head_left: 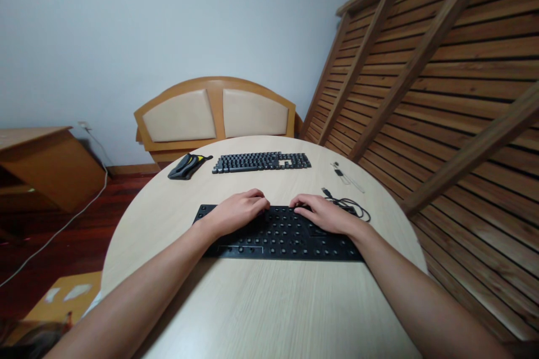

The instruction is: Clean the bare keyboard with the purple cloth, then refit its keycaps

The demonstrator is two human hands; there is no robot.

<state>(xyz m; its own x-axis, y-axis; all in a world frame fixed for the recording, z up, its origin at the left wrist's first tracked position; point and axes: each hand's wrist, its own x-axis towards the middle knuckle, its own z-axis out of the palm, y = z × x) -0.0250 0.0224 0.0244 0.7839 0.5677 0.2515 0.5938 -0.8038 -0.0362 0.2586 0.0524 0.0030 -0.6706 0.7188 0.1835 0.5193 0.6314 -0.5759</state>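
Note:
A black keyboard base (pixel 290 244) with its keycaps off lies across the near part of the round table (pixel 269 303), bare key stems showing. My left hand (pixel 242 210) is closed at its far edge, left of the middle, with the fingers bent and their tips partly hidden. Just to the right, my right hand (pixel 322 212) is closed on the same far edge, its thumb on the near side and forefinger over the rim. Behind the hands, the black keycaps (pixel 252 161) sit in keyboard order, with a small pale gap toward the right.
A coiled black USB cable (pixel 356 207) lies beside my right hand. Farther right is a wire keycap puller (pixel 341 174). A dark pouch-like item with yellow (pixel 187 166) rests at back left. Beyond the table stand a padded headboard (pixel 217 109) and wooden slats (pixel 442 95).

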